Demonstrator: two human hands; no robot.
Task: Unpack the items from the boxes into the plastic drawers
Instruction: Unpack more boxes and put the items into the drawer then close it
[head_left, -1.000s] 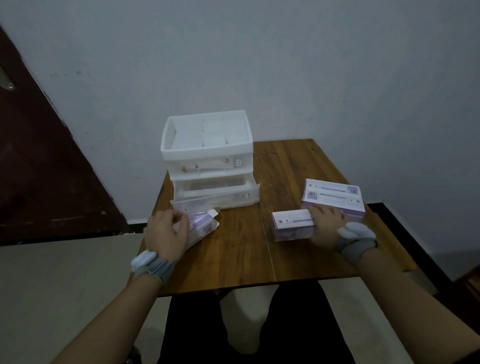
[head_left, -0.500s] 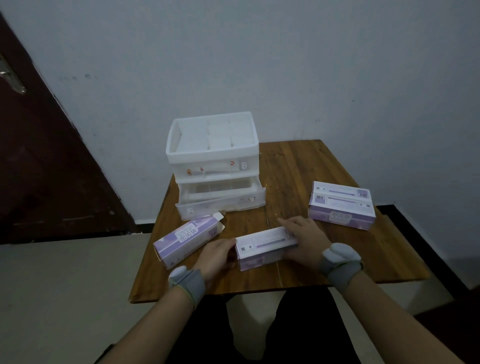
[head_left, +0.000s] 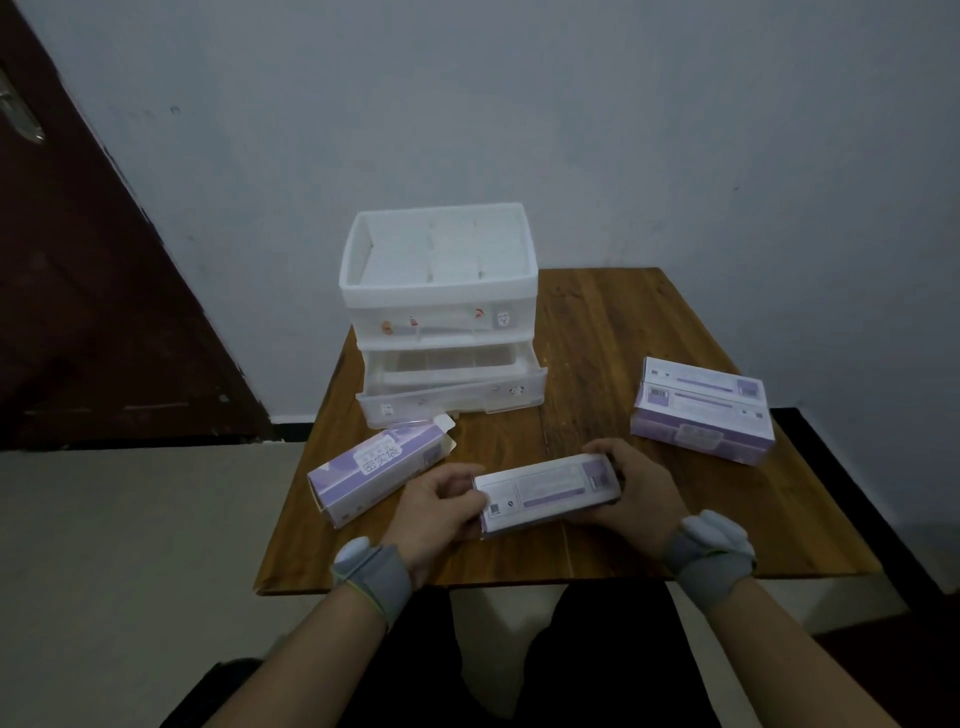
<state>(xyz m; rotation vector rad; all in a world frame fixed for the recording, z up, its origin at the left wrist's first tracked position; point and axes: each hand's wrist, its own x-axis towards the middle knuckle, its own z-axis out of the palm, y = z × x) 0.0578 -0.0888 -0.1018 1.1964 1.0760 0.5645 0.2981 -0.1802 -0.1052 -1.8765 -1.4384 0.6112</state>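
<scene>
Plastic drawers (head_left: 441, 322) had the lower one pulled out; its contents I could not tell. In front of them, the left hand (head_left: 431, 514) and right hand (head_left: 644, 499) gripped one closed box (head_left: 550, 493) at its ends. An opened box (head_left: 374, 473) lay front-left of the drawers, stacked boxes (head_left: 701, 415) front-right, seemingly not unpacked yet.

One view only: wide-angle head camera, facing forward and tilted down at the wooden table (head_left: 623, 332). Close range: left hand (head_left: 431, 501) and right hand (head_left: 644, 493) at 6 o'clock hold a box (head_left: 545, 491); drawers (head_left: 441, 312) at 12 o'clock, wall (head_left: 571, 130) behind.
</scene>
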